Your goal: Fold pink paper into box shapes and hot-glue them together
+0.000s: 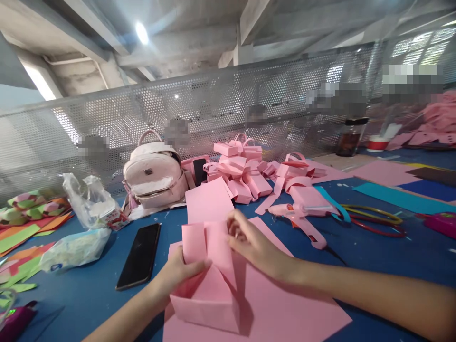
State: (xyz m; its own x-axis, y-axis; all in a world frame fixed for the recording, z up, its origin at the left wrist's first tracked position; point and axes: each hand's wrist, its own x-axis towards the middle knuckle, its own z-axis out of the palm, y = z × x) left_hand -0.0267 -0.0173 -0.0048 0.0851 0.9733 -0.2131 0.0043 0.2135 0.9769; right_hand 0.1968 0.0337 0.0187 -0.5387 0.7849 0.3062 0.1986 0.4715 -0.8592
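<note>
A partly folded pink paper box (206, 308) stands in front of me on large pink sheets (285, 308), its tall flaps standing up at the far side. My left hand (180, 270) grips the box's left side, thumb over the inner flap and fingers hidden behind the paper. At the upper right, my right hand (251, 242) has its fingers curled against the edge of the tall flap; the fingertips are partly hidden. To the right lies a pink glue gun (302, 221), apart from both hands.
Finished pink paper baskets (242, 171) are piled behind, near a pale pink backpack (155, 173). A black phone (138, 256) and a plastic packet (76, 249) lie left. Coloured sheets (395, 197) and hoops (374, 221) lie right. A perforated metal screen (213, 104) borders the table.
</note>
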